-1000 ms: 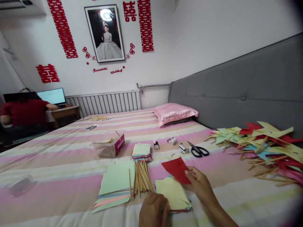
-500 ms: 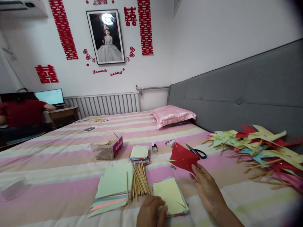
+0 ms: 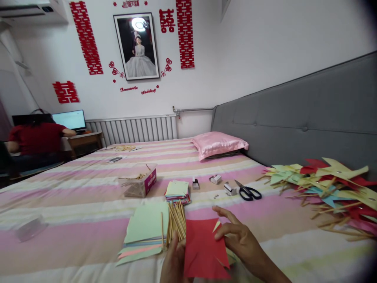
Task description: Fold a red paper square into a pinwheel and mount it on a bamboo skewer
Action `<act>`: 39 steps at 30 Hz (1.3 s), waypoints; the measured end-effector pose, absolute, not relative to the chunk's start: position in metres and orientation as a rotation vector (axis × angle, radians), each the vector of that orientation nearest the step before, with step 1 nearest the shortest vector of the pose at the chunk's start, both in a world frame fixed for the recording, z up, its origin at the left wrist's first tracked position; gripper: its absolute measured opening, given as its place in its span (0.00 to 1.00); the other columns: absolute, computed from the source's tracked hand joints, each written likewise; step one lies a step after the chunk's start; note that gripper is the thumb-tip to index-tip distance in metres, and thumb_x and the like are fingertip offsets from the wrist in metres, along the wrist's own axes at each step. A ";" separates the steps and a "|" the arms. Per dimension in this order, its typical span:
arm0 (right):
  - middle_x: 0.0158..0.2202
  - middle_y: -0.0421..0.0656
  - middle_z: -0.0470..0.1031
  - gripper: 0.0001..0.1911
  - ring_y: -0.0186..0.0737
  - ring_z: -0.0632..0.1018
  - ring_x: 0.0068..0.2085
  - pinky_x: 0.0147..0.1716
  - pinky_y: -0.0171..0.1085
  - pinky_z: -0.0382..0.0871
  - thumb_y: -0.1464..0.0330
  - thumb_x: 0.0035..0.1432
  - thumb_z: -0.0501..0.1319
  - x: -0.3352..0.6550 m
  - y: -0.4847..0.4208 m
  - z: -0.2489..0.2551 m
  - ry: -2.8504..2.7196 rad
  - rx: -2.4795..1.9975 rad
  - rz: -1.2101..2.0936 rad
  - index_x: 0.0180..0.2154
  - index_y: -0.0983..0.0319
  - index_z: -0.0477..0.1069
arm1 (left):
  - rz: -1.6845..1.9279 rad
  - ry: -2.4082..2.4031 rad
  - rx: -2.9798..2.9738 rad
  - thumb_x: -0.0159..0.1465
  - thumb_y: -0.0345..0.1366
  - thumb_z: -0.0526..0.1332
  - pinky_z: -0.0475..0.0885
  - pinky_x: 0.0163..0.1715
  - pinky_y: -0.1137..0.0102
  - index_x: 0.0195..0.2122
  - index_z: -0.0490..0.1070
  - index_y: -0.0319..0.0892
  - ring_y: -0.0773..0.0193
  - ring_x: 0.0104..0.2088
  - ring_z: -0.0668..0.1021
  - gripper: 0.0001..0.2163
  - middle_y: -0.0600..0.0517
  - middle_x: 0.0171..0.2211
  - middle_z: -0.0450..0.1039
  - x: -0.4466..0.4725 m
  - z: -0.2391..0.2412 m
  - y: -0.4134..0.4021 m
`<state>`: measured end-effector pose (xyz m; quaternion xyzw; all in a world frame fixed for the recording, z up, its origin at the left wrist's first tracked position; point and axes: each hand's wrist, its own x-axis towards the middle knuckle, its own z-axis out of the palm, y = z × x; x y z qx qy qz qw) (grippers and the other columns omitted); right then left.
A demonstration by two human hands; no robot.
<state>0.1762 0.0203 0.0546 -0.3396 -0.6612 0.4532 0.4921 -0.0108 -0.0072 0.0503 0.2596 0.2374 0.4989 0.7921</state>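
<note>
A red paper square [image 3: 204,247] with cut corners is held up between both hands over a striped bed [image 3: 73,196]. My left hand [image 3: 174,261] grips its left edge with the fingers behind the sheet. My right hand [image 3: 237,237] pinches its upper right corner, fingers partly spread. Beneath the red sheet lies a stack of coloured paper, mostly hidden. To the left sit a bundle of wooden sticks [image 3: 176,222] and a larger stack of pale green paper [image 3: 145,228].
Black scissors [image 3: 249,192], a small stapler [image 3: 229,188], a little stack of papers [image 3: 177,190] and a box of sticks [image 3: 140,182] lie farther back. Finished paper pinwheels [image 3: 326,184] pile up at the right. A pink pillow [image 3: 218,143] lies by the grey headboard. A person in red [image 3: 35,141] sits at a desk.
The red sheet came from out by the scissors back toward me. My left hand left the paper stack and took hold of the sheet's left edge.
</note>
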 end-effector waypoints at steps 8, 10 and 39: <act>0.57 0.47 0.59 0.09 0.49 0.62 0.55 0.52 0.48 0.55 0.66 0.52 0.59 0.173 0.019 0.053 -1.733 -0.916 0.986 0.24 0.58 0.77 | 1.188 0.707 0.664 0.47 0.41 0.67 0.71 0.38 0.61 0.31 0.78 0.35 0.50 0.34 0.79 0.14 0.42 0.26 0.80 -0.007 0.043 -0.007; 0.56 0.46 0.60 0.10 0.49 0.63 0.54 0.52 0.47 0.56 0.66 0.51 0.59 0.172 0.019 0.052 -1.737 -0.905 0.988 0.23 0.59 0.77 | 1.177 0.706 0.680 0.46 0.41 0.68 0.71 0.36 0.60 0.29 0.78 0.35 0.50 0.34 0.79 0.15 0.41 0.26 0.79 -0.007 0.039 -0.007; 0.25 0.42 0.77 0.04 0.37 0.74 0.28 0.29 0.33 0.65 0.72 0.43 0.65 0.172 0.009 0.056 -1.809 -0.872 1.349 0.26 0.62 0.79 | 1.188 0.853 0.778 0.44 0.41 0.69 0.69 0.26 0.67 0.28 0.76 0.33 0.59 0.21 0.77 0.16 0.44 0.21 0.77 -0.013 0.020 -0.002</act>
